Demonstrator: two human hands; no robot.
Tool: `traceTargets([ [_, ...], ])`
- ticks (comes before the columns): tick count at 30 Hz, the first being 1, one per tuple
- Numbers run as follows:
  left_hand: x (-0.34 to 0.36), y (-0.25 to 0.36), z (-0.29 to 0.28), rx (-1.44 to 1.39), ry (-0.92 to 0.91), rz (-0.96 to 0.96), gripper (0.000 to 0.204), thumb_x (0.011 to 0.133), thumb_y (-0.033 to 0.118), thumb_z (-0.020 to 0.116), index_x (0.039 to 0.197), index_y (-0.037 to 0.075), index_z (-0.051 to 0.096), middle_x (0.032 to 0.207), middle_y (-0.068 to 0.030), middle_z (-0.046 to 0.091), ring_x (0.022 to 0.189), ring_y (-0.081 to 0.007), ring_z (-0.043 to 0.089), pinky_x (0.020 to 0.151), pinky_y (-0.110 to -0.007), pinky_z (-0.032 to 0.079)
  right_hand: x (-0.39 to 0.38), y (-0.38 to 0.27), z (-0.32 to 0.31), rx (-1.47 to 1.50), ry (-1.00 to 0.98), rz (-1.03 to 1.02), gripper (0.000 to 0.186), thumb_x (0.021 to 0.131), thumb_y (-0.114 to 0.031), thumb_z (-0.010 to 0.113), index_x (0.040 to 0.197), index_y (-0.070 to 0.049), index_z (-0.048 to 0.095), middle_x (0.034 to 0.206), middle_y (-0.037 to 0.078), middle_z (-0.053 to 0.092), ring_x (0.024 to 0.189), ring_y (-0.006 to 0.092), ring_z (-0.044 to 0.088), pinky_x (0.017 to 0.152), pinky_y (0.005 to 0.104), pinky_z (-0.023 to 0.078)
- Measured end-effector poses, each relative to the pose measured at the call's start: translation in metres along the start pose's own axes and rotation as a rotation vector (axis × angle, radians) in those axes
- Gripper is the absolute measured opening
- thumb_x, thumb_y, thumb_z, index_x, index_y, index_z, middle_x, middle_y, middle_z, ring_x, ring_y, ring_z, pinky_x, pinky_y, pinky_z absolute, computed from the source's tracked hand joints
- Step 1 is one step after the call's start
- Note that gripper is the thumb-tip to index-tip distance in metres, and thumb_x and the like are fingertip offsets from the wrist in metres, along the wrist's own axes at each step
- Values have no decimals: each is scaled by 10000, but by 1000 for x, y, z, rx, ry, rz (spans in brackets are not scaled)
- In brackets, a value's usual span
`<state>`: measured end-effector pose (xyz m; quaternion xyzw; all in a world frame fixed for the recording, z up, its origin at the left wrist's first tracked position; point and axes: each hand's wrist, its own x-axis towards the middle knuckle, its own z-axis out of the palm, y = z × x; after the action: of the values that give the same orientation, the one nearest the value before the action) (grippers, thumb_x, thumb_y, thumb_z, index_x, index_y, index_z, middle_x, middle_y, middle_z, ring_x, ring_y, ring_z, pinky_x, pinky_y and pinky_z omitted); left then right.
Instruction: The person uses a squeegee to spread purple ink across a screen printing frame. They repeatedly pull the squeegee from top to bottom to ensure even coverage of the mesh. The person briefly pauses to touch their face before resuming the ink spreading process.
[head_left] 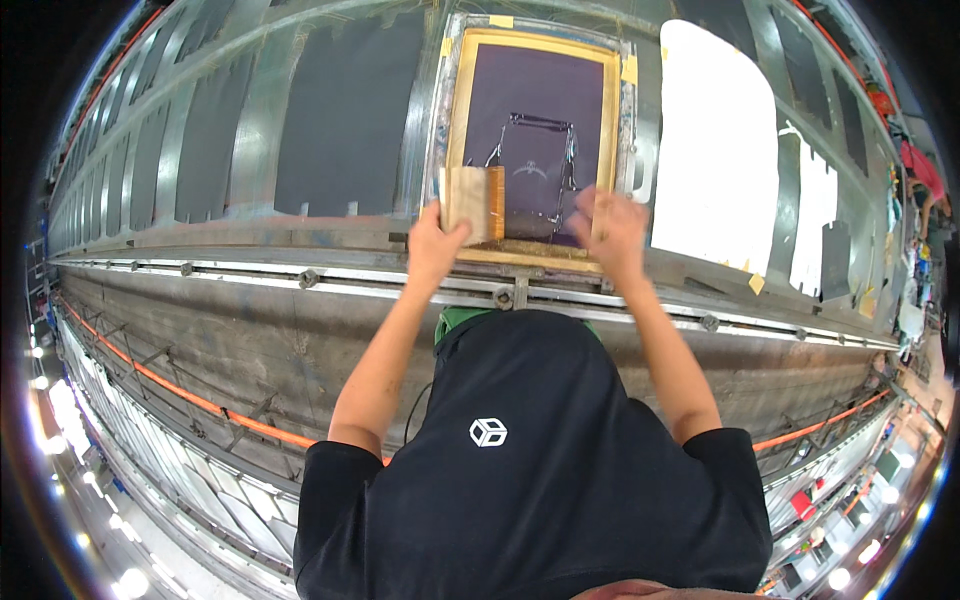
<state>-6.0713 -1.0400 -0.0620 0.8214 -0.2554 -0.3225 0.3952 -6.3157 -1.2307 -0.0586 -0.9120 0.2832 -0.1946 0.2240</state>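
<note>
A screen-printing frame (612, 110) with yellow edges and a dark purple mesh (540, 80) lies on the long table before me. Streaks of wet, glossy dark ink (542, 122) outline a rough box on the mesh, around a small pale winged mark (530, 168). My left hand (436, 245) is closed on a squeegee (472, 205) with a wooden body and an orange blade edge, held over the frame's near left corner. Above the near right corner is my right hand (615, 228), fingers smeared by motion; whether it holds anything cannot be made out.
Dark grey fabric panels (350, 115) lie along the table to the left. White panels (715, 140) lie on the right, with a piece of yellow tape (757, 284) at one corner. A metal rail (400, 287) with bolts runs along the table's near edge.
</note>
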Motion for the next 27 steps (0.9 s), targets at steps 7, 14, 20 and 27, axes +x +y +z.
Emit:
traceTargets([
  [7,-3,-16,24,459,97,290,307,871,221,705,976,1,519,840,-263,651,851,-478,648,756,-564,504,39,149,29,2,293,590,599,936,-340,687,1441,-68,516,1313,247,539,1180,376,571,998,462,463],
  [14,19,32,76,417,-36,397,275,852,236,708,1021,44,607,843,-203,688,831,-429,661,747,-539,517,66,147,48,300,338,732,582,939,-353,695,1439,-100,538,1207,206,637,1108,293,635,992,388,477],
  [20,10,5,69,549,-59,782,410,771,91,759,1174,146,710,1055,-59,698,981,-280,625,860,-396,522,58,134,42,354,296,790,546,925,-319,683,1422,-133,552,992,150,703,940,284,679,884,404,515],
  [27,-14,9,79,513,-208,842,506,732,57,763,1225,154,700,1244,-17,702,1056,-260,610,920,-391,511,53,123,43,247,324,768,552,916,-306,670,1421,-137,524,828,110,667,794,310,666,789,428,518],
])
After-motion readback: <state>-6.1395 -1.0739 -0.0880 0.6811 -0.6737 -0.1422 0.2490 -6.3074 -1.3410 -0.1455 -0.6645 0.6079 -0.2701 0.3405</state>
